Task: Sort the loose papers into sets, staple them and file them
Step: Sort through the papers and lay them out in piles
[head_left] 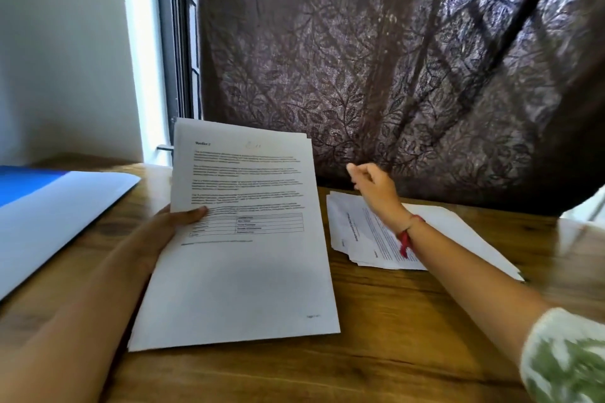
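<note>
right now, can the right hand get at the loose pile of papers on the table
Probably yes: the right hand is empty and hovers right over the loose pile of papers, with nothing between them.

The top sheet (248, 265) carries a bold heading near its upper left corner that looks like "Section 2" (too blurred to be sure). Its paragraphs and printed grid are unreadable, as is the print on the loose pile (358, 232) by the far edge of the table (393, 321).
</note>
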Demonstrator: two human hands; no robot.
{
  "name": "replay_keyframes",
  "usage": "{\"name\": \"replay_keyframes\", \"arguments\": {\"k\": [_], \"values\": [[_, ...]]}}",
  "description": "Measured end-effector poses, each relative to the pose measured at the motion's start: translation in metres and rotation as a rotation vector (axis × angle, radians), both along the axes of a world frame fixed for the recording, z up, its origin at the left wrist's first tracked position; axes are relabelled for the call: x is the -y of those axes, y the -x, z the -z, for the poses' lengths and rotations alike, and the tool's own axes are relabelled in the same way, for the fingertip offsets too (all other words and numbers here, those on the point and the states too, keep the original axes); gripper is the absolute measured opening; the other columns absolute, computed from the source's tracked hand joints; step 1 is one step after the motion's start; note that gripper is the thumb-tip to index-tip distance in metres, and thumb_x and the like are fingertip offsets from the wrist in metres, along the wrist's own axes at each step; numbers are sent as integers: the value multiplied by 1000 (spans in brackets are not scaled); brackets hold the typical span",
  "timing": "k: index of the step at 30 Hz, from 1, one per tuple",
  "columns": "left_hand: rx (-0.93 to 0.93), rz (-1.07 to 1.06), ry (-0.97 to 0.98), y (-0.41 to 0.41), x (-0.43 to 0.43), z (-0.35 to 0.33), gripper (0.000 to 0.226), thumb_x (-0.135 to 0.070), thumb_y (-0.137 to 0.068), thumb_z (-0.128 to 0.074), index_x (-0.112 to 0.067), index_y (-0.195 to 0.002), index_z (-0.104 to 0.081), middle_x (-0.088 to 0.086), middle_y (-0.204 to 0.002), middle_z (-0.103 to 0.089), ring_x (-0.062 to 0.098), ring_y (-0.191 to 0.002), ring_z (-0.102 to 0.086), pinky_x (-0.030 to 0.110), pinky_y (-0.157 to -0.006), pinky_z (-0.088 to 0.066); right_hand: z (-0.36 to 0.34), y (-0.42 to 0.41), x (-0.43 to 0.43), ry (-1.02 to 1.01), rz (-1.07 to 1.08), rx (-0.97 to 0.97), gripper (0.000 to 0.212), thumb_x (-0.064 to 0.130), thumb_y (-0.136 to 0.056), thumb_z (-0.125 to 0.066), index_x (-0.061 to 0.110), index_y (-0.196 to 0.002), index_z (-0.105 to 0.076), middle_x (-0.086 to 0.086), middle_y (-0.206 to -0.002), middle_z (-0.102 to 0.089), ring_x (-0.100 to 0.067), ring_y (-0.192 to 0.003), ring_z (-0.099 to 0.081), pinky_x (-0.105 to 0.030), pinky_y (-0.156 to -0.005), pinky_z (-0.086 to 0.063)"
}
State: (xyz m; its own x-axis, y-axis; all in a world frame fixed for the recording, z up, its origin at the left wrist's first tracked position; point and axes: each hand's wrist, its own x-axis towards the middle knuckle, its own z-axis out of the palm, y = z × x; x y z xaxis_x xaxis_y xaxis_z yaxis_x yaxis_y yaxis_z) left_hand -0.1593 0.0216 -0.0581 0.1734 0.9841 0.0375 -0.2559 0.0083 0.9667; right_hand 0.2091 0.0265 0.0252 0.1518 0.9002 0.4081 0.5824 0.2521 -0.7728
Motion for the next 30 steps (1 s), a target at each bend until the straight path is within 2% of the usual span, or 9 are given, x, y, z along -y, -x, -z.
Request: {"name": "replay_keyframes", "arguments": {"k": [2,4,7,9,14,16,19,25,30], "values": [[32,15,-41,-13,21,-16,24,-10,-88,-61,-11,-112,-64,11,-103,-73,28,-89,-71,41,-74,-60,-8,34,37,222,-151,-166,44,58,-85,-56,21,-107,-57,-1,-108,-64,-17,-99,-61,-33,-85,-50],[85,36,-43,-23,36,-27,25,-9,-83,-63,-10,-108,-63,8,-93,-75,22,-76,-73,31,-59,-59,-2,57,66,357,-270,-233,50,53,-78,-67,22,-114,-54,4,-109,-64,-12,-100,-61,-33,-85,-51],[103,101,-53,-25,39,-28,91,-28,-38,-95,-6,-120,-62,16,-113,-69,30,-88,-71,35,-64,-59,11,72,83,292,-243,-388,49,23,-73,-82,17,-113,-54,0,-109,-65,-18,-101,-64,-39,-88,-55],[79,96,-37,-27,37,-24,104,-31,-30,-97,-7,-125,-60,18,-119,-67,32,-95,-70,37,-69,-58,16,73,88,255,-168,-487,41,13,-73,-82,8,-107,-59,-8,-109,-69,-25,-99,-67,-43,-89,-55],[105,68,-40,-37,48,-30,79,-19,-48,-90,-7,-121,-62,16,-113,-69,28,-90,-71,35,-65,-59,24,64,97,152,-89,-540,5,13,-88,-67,9,-88,-70,-6,-97,-72,-28,-95,-68,-36,-83,-56],[116,102,-60,-39,52,-35,93,-27,-31,-98,-8,-116,-64,14,-107,-72,26,-85,-72,34,-62,-58,18,57,99,156,-13,-452,16,13,-96,-56,5,-94,-70,-2,-96,-68,-21,-90,-64,-25,-73,-50],[110,108,-34,-37,54,-34,72,-14,-55,-88,-6,-122,-61,19,-115,-68,28,-85,-72,37,-64,-59,5,33,96,94,131,-224,22,6,-97,-46,3,-103,-67,-8,-100,-62,-19,-93,-56,-25,-77,-40],[103,57,-16,-33,54,-34,40,-4,-82,-66,-7,-122,-61,17,-114,-68,27,-85,-72,36,-67,-60,-21,-33,104,43,291,-446,24,2,-84,-47,6,-97,-66,-9,-95,-63,-27,-88,-59,-28,-74,-43],[65,61,-30,-27,50,-30,58,-14,-67,-74,-10,-123,-61,16,-117,-68,33,-100,-68,41,-77,-59,-22,-68,102,189,459,-349,31,-9,-88,-37,-8,-111,-58,-19,-104,-57,-27,-84,-52,-29,-73,-43]]}}
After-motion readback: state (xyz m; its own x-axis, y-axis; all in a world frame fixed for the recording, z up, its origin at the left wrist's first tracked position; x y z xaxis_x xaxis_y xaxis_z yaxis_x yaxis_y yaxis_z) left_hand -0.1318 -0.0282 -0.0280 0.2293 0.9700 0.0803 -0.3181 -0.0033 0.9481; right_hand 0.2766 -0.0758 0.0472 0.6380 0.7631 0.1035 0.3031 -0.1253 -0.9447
